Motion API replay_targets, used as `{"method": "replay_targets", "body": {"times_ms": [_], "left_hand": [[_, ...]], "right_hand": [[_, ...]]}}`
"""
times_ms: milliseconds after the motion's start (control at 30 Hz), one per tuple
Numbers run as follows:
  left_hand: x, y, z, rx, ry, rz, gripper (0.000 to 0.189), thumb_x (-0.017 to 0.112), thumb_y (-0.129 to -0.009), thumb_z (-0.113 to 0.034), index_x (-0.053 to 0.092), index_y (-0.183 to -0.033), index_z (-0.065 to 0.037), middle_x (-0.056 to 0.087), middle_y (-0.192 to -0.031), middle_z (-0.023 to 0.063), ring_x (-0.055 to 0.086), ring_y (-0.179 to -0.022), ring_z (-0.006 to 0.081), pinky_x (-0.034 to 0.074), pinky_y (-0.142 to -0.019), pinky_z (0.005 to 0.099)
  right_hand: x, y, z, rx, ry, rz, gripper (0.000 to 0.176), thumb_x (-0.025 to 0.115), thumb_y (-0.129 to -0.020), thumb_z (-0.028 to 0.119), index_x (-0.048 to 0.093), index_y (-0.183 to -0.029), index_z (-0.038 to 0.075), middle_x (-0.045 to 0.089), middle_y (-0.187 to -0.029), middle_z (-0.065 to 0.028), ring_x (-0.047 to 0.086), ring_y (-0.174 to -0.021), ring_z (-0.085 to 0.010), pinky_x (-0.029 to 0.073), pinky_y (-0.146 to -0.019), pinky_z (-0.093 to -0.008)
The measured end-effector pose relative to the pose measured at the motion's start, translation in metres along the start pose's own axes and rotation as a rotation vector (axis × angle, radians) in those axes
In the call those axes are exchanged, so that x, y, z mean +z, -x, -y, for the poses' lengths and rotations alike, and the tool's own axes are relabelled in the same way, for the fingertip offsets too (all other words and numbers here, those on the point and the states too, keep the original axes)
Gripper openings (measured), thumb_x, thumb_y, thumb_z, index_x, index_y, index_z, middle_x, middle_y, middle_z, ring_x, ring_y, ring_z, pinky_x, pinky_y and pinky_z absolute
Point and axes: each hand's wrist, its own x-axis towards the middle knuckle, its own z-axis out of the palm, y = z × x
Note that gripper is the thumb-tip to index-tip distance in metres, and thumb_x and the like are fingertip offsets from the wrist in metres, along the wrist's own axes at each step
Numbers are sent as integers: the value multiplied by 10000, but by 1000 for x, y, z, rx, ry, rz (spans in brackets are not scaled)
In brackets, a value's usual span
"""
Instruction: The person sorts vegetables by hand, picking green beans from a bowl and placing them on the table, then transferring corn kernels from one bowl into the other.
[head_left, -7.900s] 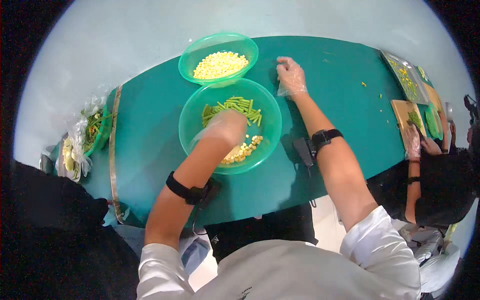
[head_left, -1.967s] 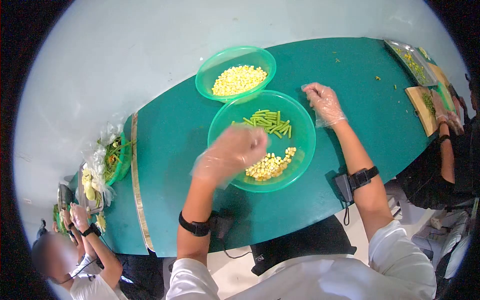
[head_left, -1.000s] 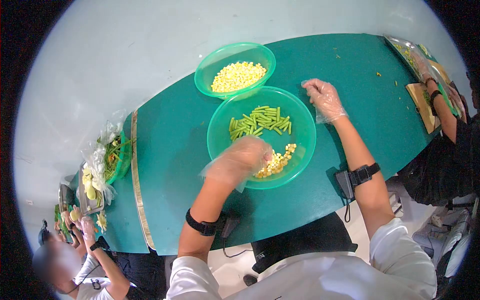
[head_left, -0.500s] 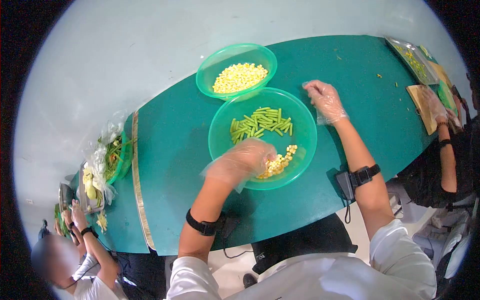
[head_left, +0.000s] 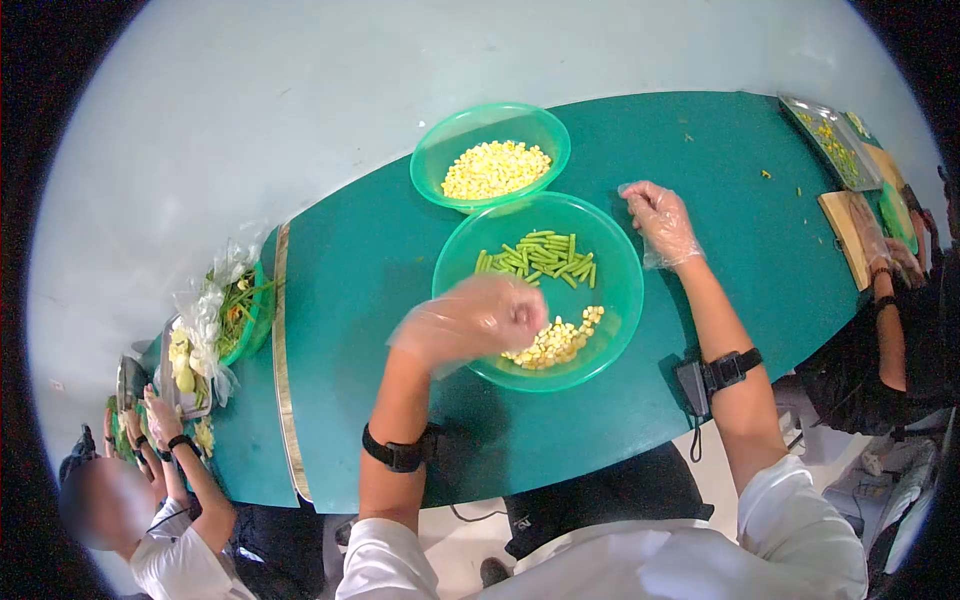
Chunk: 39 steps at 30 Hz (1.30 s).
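My left hand (head_left: 478,318), in a clear plastic glove, is over the near left rim of a green bowl (head_left: 623,335). Its fingers are curled in, and what they may hold is hidden and slightly blurred. Beside its fingertips, corn kernels (head_left: 560,345) lie in the near part of the bowl. Cut green bean pieces (head_left: 548,258) lie in the far part. My right hand (head_left: 662,225), gloved too, rests on the table right of the bowl, fingers curled together with nothing visible in them.
Behind, a second green bowl (head_left: 430,165) holds many corn kernels (head_left: 497,168). A seam strip (head_left: 282,370) crosses the green table (head_left: 350,300). At left are a basket of greens (head_left: 235,320) and a person's hands (head_left: 160,415); at right, a metal tray (head_left: 835,140), a cutting board (head_left: 843,235) and another person's hands.
My left hand has drawn back from the corn kernels, leftwards and up, with its fingers curled. My right hand stays beside the bowl. The whole view has shifted slightly.
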Motion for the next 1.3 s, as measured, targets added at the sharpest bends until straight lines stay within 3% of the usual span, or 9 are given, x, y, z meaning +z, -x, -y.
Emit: {"method": "replay_targets", "body": {"times_ms": [100, 200, 300, 400, 500, 533, 833, 1133, 1300], "left_hand": [[-1, -15, 16, 288, -26, -830, 197, 718, -829, -45, 691, -1024, -41, 696, -929, 98, 669, -796, 181, 544, -732, 311], [-7, -23, 15, 46, 34, -1336, 264, 737, -837, -24, 702, -1098, -37, 715, -987, 105, 688, -824, 191, 560, -761, 316], [-10, -12, 2, -14, -102, -1153, 255, 723, -860, -43, 699, -1113, -20, 725, -1030, 116, 692, -855, 176, 567, -757, 322], [-4, -8, -7, -89, -224, -619, 273, 724, -850, -86, 695, -1109, -3, 726, -1064, 141, 702, -873, 204, 576, -784, 354], [15, -7, 13, 111, -211, -272, 312, 726, -820, -134, 704, -1114, -31, 718, -1038, 160, 704, -901, 257, 571, -836, 384], [22, -9, 18, 146, -260, -254, 346, 728, -784, -157, 709, -1116, -59, 709, -1049, 173, 686, -976, 329, 549, -907, 420], [53, -25, 16, -49, -408, -257, 268, 697, -818, -123, 697, -1083, -80, 687, -1033, 179, 634, -1094, 377, 483, -997, 478], [55, -32, 14, -135, -374, -166, 116, 630, -857, -145, 685, -900, -53, 700, -877, 237, 680, -874, 431, 538, -796, 513], [55, -32, 12, -164, -410, -150, 116, 611, -848, -140, 681, -888, -57, 699, -880, 227, 676, -880, 433, 535, -797, 513]], "right_hand": [[-1, 0, -2, 1, 12, -5, 201, 600, -973, 205, 711, -1063, 64, 629, -761, -19, 587, -644, -123, 506, -623, -310], [-2, 1, 4, -2, 18, -11, 205, 598, -974, 204, 712, -1066, 60, 635, -767, -19, 591, -645, -121, 507, -623, -309], [-1, 3, 3, -6, -7, -13, 211, 596, -977, 208, 710, -1065, 53, 645, -775, -26, 597, -647, -123, 509, -623, -310], [-1, -1, 1, -23, 7, -12, 214, 598, -979, 216, 711, -1060, 53, 651, -779, -32, 601, -648, -126, 511, -622, -313], [-2, 0, -2, -32, 31, -13, 216, 601, -980, 227, 714, -1056, 59, 654, -774, -35, 606, -645, -129, 514, -624, -315], [-1, 0, -2, -37, 34, -16, 217, 602, -980, 231, 715, -1055, 62, 655, -772, -36, 608, -644, -130, 515, -626, -315], [-2, 2, 7, -4, 82, -16, 227, 602, -968, 228, 716, -1071, 61, 662, -782, -56, 620, -644, -145, 521, -640, -327], [-1, 2, 6, -4, 39, -5, 191, 590, -992, 190, 701, -1060, 51, 599, -795, -3, 555, -655, -93, 475, -613, -270], [-1, 3, 9, 6, 40, -3, 186, 594, -990, 185, 702, -1059, 51, 599, -801, -3, 552, -655, -91, 474, -614, -267]]}}
